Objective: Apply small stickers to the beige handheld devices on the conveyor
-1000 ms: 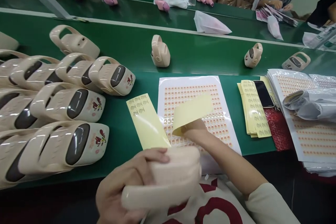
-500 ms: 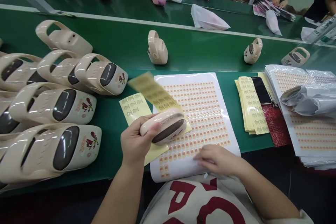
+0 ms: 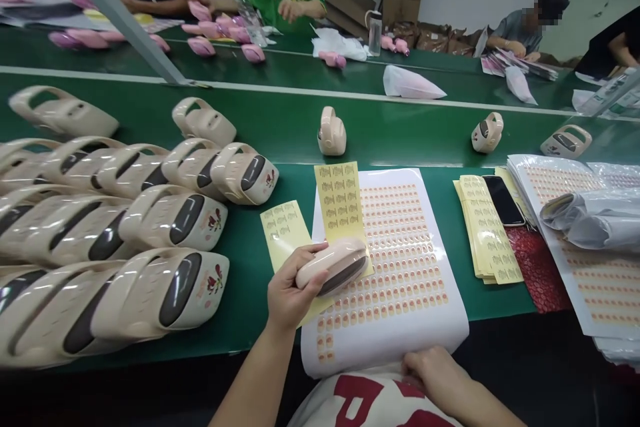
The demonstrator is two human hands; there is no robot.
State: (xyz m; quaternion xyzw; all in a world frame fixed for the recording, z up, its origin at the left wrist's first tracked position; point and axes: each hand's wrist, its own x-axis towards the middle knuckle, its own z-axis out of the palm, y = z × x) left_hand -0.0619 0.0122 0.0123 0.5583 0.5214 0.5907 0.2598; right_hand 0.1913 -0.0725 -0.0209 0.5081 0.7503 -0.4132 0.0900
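My left hand (image 3: 295, 287) is wrapped round a cream device (image 3: 333, 267) with a dark window, above the sticker sheets. Beside it a yellow label sheet (image 3: 339, 197) reaches up past the device, and another yellow sheet (image 3: 283, 230) lies to its left. Under them is a large white sheet (image 3: 400, 347) with rows of small orange stickers. My right hand (image 3: 433, 373) is at the near edge of the white sheet, by the shirt; its fingers are partly hidden at the sheet's edge, and whether they hold anything does not show.
Rows of cream devices (image 3: 160, 297) fill the left side. On the right are a yellow label stack (image 3: 487, 230), a phone (image 3: 503, 200) and more sticker sheets (image 3: 590, 280). Single devices (image 3: 333, 133) stand beyond. Other people sit across the green table, near pink items (image 3: 220, 28).
The view has swung left and up, showing more devices and people. My right hand has drawn back from the stickers to the sheet's near edge. My left hand still holds the device.
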